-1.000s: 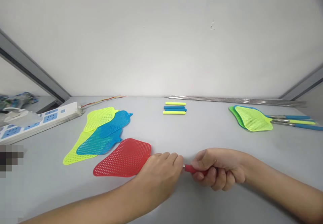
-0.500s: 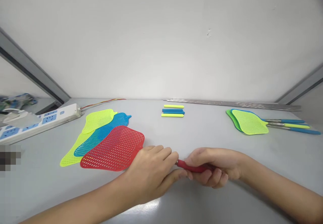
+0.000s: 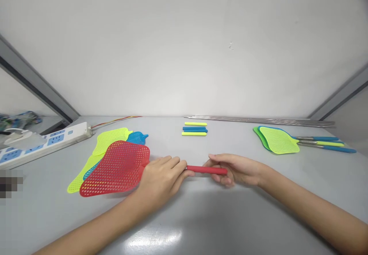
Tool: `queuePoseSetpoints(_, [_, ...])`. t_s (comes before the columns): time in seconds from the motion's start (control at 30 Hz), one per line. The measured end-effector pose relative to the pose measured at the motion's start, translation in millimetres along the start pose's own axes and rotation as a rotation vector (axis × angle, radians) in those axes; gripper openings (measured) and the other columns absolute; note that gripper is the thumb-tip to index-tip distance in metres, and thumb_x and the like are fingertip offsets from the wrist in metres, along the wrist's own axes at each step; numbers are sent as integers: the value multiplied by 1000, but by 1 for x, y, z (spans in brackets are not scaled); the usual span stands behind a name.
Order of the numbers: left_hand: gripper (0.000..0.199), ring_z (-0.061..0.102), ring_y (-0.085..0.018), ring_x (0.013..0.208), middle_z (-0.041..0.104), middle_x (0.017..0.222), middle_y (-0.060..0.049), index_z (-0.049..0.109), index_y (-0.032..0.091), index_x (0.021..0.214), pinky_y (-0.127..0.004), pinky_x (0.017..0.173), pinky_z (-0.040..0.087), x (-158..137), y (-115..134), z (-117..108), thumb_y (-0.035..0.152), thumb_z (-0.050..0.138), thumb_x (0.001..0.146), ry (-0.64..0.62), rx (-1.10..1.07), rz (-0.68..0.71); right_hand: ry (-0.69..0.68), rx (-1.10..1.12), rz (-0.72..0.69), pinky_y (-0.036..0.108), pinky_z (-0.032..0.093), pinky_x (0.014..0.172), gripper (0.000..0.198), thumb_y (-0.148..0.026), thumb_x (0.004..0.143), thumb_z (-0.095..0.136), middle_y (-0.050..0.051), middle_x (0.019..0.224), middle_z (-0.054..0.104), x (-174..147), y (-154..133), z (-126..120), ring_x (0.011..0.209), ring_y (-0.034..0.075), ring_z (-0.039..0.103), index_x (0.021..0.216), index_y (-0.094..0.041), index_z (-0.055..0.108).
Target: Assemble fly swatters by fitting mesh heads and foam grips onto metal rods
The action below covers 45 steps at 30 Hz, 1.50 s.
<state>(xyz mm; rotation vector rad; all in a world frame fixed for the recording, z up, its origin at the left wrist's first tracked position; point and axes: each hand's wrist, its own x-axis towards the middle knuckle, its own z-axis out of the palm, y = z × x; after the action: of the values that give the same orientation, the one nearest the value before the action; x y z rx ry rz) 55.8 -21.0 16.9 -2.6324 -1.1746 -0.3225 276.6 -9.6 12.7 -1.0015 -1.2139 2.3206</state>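
A red fly swatter (image 3: 116, 168) is in my left hand (image 3: 162, 174), which is closed around its shaft just beyond the mesh head. The head points left and the red handle (image 3: 207, 170) sticks out to the right, with a sliver of metal between hand and handle. My right hand (image 3: 230, 168) is loosened around the handle's far end, thumb and fingers apart. It looks slightly blurred, and I cannot tell whether the fingers touch the handle. Under the red head lie yellow (image 3: 113, 140) and blue (image 3: 138, 137) swatter heads, partly covered.
Several yellow and blue handle grips (image 3: 194, 130) lie at the back centre. Thin metal rods (image 3: 258, 120) run along the wall. At right are several swatters with heads (image 3: 278, 140) stacked. A power strip (image 3: 63, 142) with a plug stands at left on the grey table (image 3: 215, 224).
My right hand has loosened from the red handle and its fingers have spread, baring the handle. The swatter and my left hand have shifted left and slightly up.
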Motion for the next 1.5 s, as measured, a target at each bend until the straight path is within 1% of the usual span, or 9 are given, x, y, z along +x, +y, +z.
queuePoseSetpoints(0.1, [23,42,-13,60,50,67,-1,50,17,77,-26,55,27,0,2,4,21,29,85,-66,4,52,-56,-200,-60,18,29,43,35,-41,77,45,0,62,47,-1,3,3,47,5,39,90,-10,55])
queuePoseSetpoints(0.2, [23,42,-15,69,49,78,-3,47,16,89,-27,61,30,-1,5,6,9,27,82,-138,-53,91,-152,-316,5,18,30,44,31,-36,76,48,0,61,46,-3,5,6,48,5,41,92,-9,55])
queuePoseSetpoints(0.33, [20,39,-15,65,46,75,-3,47,16,77,-27,59,30,-2,7,1,5,30,78,-273,-103,94,-168,-112,155,14,17,35,24,-35,75,50,-6,54,29,-2,7,10,41,1,26,83,-13,50])
queuePoseSetpoints(0.47, [22,38,-15,65,46,74,-2,46,17,75,-27,58,30,-2,9,-4,0,31,74,-272,-169,67,-115,-81,232,14,5,31,35,-51,75,41,-7,52,19,1,10,13,38,2,14,77,-16,45])
queuePoseSetpoints(0.73, [17,43,-13,63,47,69,-1,45,17,71,-24,53,31,-4,11,1,12,33,81,-295,-195,42,-101,-190,197,14,8,32,36,-51,74,43,-7,53,19,0,10,14,38,2,15,88,-18,48])
queuePoseSetpoints(0.93, [22,48,-14,54,49,64,-1,47,18,73,-24,46,30,-5,17,-7,24,29,85,-342,-97,42,-138,-298,148,15,21,38,29,-40,71,54,-4,63,38,1,9,9,44,1,28,88,-17,47])
queuePoseSetpoints(1.2, [17,49,-16,50,53,62,0,42,19,74,-25,45,32,-10,17,-11,15,27,82,-398,-92,119,-147,-356,161,16,12,34,34,-46,75,45,-7,52,27,0,9,6,40,2,20,84,-14,52])
queuePoseSetpoints(1.33, [15,51,-17,47,54,62,-1,42,18,75,-25,42,32,-15,22,-3,10,30,78,-417,-71,120,-177,-333,191,15,10,33,36,-47,76,43,-7,49,23,-1,12,5,39,2,17,81,-13,53])
queuePoseSetpoints(1.5, [14,53,-17,49,54,64,-2,40,18,75,-26,42,33,-22,29,11,14,28,81,-425,-114,155,-203,-238,270,14,10,30,34,-48,73,47,-8,49,20,0,19,8,38,1,16,74,-14,49])
